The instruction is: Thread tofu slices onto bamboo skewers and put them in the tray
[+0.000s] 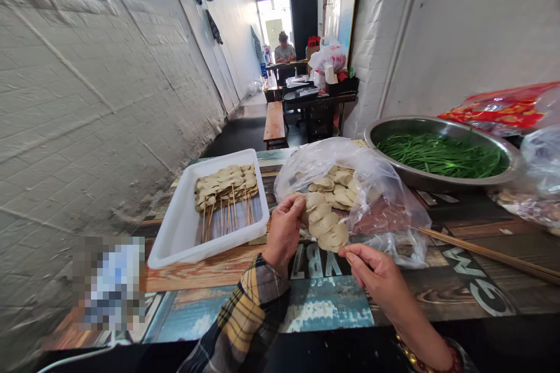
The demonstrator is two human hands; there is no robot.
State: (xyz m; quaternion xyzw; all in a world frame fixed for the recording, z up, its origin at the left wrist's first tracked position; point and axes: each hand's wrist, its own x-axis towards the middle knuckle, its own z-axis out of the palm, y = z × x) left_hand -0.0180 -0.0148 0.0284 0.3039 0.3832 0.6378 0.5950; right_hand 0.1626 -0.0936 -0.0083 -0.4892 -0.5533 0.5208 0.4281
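Between my two hands is a skewer of thin beige slices (326,224), overlapping in a row. My left hand (283,230) is closed on the far end of the slices. My right hand (371,271) pinches the thin stick at the near end. Just behind, a clear plastic bag (297,169) lies open with loose beige slices (339,189) in it. To the left, a white plastic tray (175,230) holds several finished-looking skewers (225,183), stacked with their sticks pointing toward me.
A metal bowl (441,182) of green chives stands at the right, near a red bag (503,106). Bare bamboo sticks (494,254) lie at the right. A blurred object (114,282) sits at the left edge. Far back, a person (284,49) sits at a table.
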